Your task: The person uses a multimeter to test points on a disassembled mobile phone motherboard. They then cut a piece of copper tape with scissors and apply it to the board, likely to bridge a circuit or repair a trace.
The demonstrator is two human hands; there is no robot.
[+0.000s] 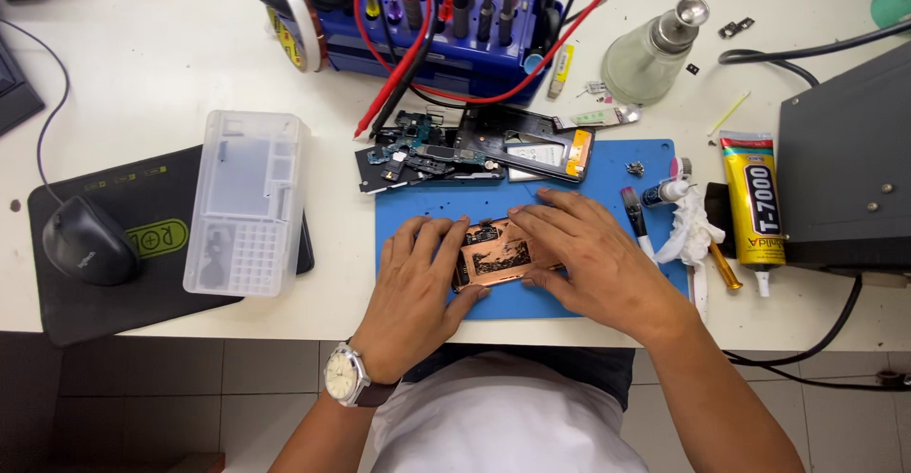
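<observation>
1. My left hand (pixel 415 274) and my right hand (pixel 585 255) both rest on a copper-coloured flat phone part (pixel 495 257), which lies on a blue rubber work mat (pixel 607 165) on the white counter (pixel 142 74).
2. The fingers of my left hand (pixel 429 236) lie spread over the left end of the part, and its thumb presses at the lower edge; the hand is pressing down, not closed around it.
3. My right hand covers the right end of the part, with the fingers stretched flat over its upper edge. The two hands are close together, and the part is between them.
4. On my left wrist I wear a round watch with a white face (pixel 343 375).
5. Just behind the mat lies an opened black phone frame with a green circuit board (pixel 474 150).
6. At the right of the mat there are a small brush (pixel 634 209), a crumpled white tissue (pixel 693 231) and a yellow glue tube (pixel 754 198).
7. At the left stand a clear plastic parts box (pixel 249 203) and a dark computer mouse (pixel 87 241) on a black pad (pixel 114 307).
8. A blue tool rack (pixel 427 46) with red cables stands at the back.
</observation>
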